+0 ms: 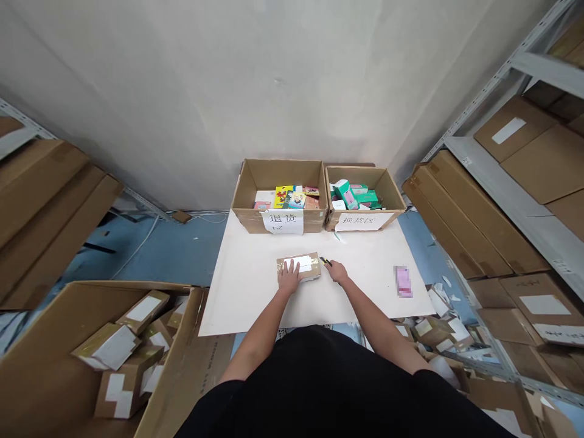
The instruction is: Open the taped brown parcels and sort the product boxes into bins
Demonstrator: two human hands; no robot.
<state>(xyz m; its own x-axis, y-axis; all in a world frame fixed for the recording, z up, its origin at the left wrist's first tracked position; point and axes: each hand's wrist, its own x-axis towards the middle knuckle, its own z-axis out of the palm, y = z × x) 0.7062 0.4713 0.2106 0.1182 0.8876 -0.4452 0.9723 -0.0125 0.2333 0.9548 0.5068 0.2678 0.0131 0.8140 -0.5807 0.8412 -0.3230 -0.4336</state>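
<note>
A small brown parcel (311, 258) lies on the white table top (246, 280). It has a white label and shiny tape. My left hand (289, 277) rests on it with the fingers spread flat over the label. Just right of the parcel, my right hand (336, 272) is closed round a utility knife (325, 261) in black and yellow. The knife points up and left towards the parcel's right end, and I cannot tell whether it touches the tape.
At the table's back stand two open cartons: the left carton (255, 222) with colourful packs, the right carton (331, 222) with green boxes. A blurred pink item (403, 281) lies at right. A large carton (41, 365) of parcels is at lower left. Shelves (474, 164) flank the table.
</note>
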